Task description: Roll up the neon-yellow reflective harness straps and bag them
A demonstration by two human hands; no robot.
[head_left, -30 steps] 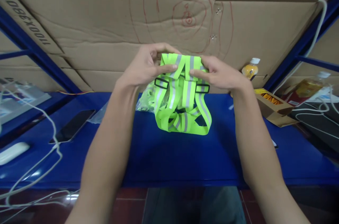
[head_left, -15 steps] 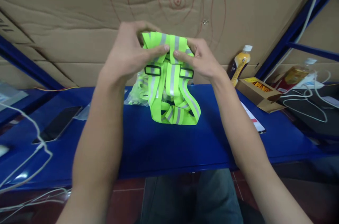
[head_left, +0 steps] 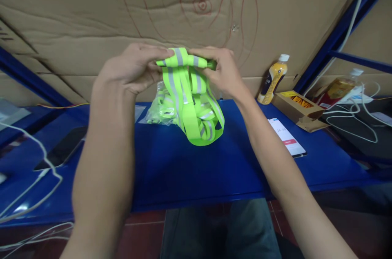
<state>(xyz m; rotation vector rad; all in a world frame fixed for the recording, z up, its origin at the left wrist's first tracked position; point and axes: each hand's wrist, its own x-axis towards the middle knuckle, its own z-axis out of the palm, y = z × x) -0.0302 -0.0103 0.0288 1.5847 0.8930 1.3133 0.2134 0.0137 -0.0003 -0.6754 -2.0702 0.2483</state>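
A neon-yellow reflective vest [head_left: 190,118] made of elastic straps with silver stripes hangs in loops above the blue table. My left hand [head_left: 139,65] pinches its upper left edge, thumb on top. On the upper right, my right hand [head_left: 219,67] is closed around the bunched straps. The vest's top band lies folded between the two hands, and its lower loops droop over the table. Behind the vest, a clear plastic bag [head_left: 159,108] with more neon-yellow material rests on the table and is partly covered.
On the right are a lit phone [head_left: 288,138], a yellow drink bottle [head_left: 273,79] and an open cardboard box [head_left: 298,106]. A dark phone [head_left: 63,149] and white cables [head_left: 45,155] lie left on the blue table [head_left: 196,177]. Cardboard [head_left: 92,18] walls the back.
The vest has been turned and its top band folded over, so the two black buckles no longer face me. My left hand has shifted left and lower; my right hand now grips a bunch.
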